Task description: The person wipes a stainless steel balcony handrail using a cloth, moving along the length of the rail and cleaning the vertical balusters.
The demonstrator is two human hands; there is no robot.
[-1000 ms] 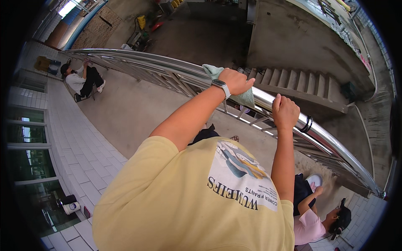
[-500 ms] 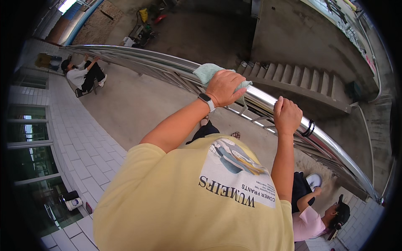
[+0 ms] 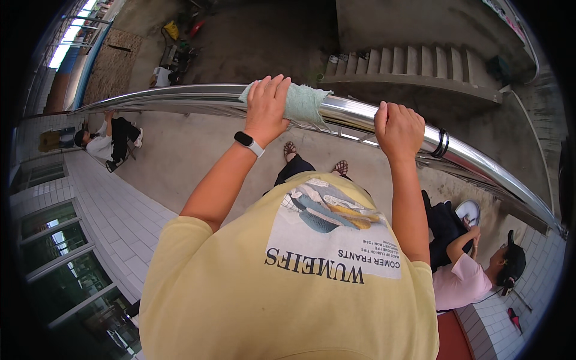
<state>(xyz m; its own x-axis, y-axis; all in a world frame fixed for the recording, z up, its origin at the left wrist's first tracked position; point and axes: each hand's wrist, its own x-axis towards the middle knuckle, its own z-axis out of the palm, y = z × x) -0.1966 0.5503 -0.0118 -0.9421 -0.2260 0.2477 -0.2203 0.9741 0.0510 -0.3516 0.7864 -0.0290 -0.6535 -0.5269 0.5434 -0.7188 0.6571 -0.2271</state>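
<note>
My left hand, with a black band on its wrist, presses a pale green cloth onto the top of a shiny steel railing. The cloth wraps over the rail and sticks out to the right of my fingers. My right hand is closed around the same rail a little further right, bare, with no cloth under it. My yellow printed shirt fills the lower part of the view, and my sandalled feet show below the rail.
Two black rings sit on the rail right of my right hand. A person sits on the left, another in a pink top crouches lower right. Concrete stairs lie beyond; glass doors stand at the left.
My left hand has slid the cloth leftward along the rail, away from my right hand, which kept its grip. The view has tilted down.
</note>
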